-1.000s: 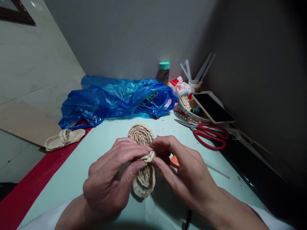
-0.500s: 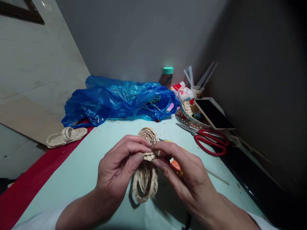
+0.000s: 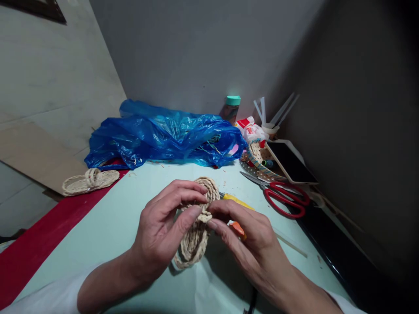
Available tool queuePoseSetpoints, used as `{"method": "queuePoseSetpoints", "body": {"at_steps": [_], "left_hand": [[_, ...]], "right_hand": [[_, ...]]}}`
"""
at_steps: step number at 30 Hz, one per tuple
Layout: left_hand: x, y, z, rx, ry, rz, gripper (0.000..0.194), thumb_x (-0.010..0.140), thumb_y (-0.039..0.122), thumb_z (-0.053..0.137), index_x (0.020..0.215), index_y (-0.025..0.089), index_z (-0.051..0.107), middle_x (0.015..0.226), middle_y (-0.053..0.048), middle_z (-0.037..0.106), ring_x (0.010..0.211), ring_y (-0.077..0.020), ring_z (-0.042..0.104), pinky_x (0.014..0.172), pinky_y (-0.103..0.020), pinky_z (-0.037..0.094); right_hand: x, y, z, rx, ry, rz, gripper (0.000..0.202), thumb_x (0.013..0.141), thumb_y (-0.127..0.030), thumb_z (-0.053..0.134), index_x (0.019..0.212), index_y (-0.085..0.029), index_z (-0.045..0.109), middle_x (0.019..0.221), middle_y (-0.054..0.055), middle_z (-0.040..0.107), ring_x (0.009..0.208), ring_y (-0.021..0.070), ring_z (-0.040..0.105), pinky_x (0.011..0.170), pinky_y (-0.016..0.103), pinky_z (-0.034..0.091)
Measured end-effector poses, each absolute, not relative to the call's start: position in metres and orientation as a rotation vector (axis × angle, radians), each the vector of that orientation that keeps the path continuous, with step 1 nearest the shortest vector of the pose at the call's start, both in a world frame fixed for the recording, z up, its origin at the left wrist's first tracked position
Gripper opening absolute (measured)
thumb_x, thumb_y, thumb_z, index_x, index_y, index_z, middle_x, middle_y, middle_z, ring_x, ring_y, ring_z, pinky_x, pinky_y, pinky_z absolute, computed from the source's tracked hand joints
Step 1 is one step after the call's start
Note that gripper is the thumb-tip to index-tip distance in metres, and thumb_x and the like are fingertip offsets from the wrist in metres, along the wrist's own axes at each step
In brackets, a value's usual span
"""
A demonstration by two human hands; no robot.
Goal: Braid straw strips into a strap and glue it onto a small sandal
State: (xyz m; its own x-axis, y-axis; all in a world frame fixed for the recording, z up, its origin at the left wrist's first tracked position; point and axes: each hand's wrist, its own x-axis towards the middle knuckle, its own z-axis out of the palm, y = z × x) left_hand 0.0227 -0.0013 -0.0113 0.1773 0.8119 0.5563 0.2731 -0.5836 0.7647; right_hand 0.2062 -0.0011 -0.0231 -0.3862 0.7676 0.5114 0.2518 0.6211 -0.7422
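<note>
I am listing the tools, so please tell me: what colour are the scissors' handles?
The scissors' handles are red, shown best in the head view.

Plain gray wall (image 3: 183, 56) at back, matte, one tiny dark speck. Darker wall (image 3: 353, 109) on right, meets it in a shadowed corner; far right nearly black. Left side: pale marbled tiles (image 3: 59, 74) with thin seams, wall or floor unclear. Dark brown frame (image 3: 42, 9) cut off at top left, can't tell what of. Tan flat board (image 3: 36, 152) against the tiles. Counter (image 3: 147, 222) has pale mint top, red strip (image 3: 62, 235) down left edge. Lighting dim, cool, uneven; small bright glint on tiles near top.
</note>
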Motion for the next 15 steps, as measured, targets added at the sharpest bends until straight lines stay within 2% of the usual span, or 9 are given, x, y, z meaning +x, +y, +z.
{"method": "queuePoseSetpoints", "body": {"at_steps": [4, 7, 9, 12, 15], "left_hand": [[0.017, 0.004, -0.009, 1.815, 1.097, 1.612, 0.022, 0.093, 0.017, 0.053, 0.109, 0.024, 0.067, 0.115, -0.002, 0.065, 0.111, -0.0183, 0.058, 0.098, -0.030, 0.043], [0.010, 0.015, -0.007, 1.522, 1.187, 1.679, 0.018, 0.092, 0.021, 0.055, 0.107, 0.023, 0.065, 0.112, -0.003, 0.066, 0.107, -0.0202, 0.059, 0.092, -0.032, 0.046], [0.006, 0.021, -0.007, 1.314, 1.194, 1.538, 0.016, 0.087, 0.020, 0.057, 0.101, 0.020, 0.064, 0.105, -0.004, 0.067, 0.101, -0.0203, 0.061, 0.083, -0.030, 0.048], [0.005, 0.023, -0.007, 1.021, 1.088, 1.222, 0.023, 0.075, 0.018, 0.060, 0.098, 0.017, 0.065, 0.095, -0.005, 0.068, 0.088, -0.0188, 0.062, 0.071, -0.027, 0.049], [0.008, 0.018, -0.008, 0.862, 0.902, 1.034, 0.032, 0.072, 0.023, 0.063, 0.103, 0.016, 0.066, 0.092, -0.007, 0.070, 0.083, -0.0189, 0.063, 0.075, -0.029, 0.050]], "right_hand": [[0.207, -0.001, -0.026, -0.790, -1.931, 0.605, 0.011, 0.093, -0.015, 0.058, 0.103, -0.020, 0.060, 0.090, -0.001, 0.069, 0.078, 0.0088, 0.064, 0.072, 0.018, 0.049], [0.208, 0.001, -0.026, -0.809, -1.914, 0.561, 0.014, 0.093, -0.015, 0.059, 0.105, -0.021, 0.060, 0.092, -0.001, 0.069, 0.078, 0.0086, 0.064, 0.072, 0.017, 0.050], [0.208, 0.001, -0.025, -0.815, -1.895, 0.547, 0.014, 0.092, -0.014, 0.060, 0.104, -0.022, 0.060, 0.090, -0.002, 0.069, 0.076, 0.0079, 0.064, 0.070, 0.017, 0.050], [0.208, 0.002, -0.023, -0.822, -1.862, 0.536, 0.012, 0.092, -0.014, 0.060, 0.102, -0.021, 0.061, 0.089, -0.002, 0.069, 0.074, 0.0078, 0.063, 0.069, 0.016, 0.050], [0.209, 0.002, -0.021, -0.828, -1.839, 0.540, 0.012, 0.091, -0.013, 0.061, 0.100, -0.021, 0.062, 0.087, -0.001, 0.069, 0.074, 0.0085, 0.063, 0.068, 0.017, 0.050]]}}
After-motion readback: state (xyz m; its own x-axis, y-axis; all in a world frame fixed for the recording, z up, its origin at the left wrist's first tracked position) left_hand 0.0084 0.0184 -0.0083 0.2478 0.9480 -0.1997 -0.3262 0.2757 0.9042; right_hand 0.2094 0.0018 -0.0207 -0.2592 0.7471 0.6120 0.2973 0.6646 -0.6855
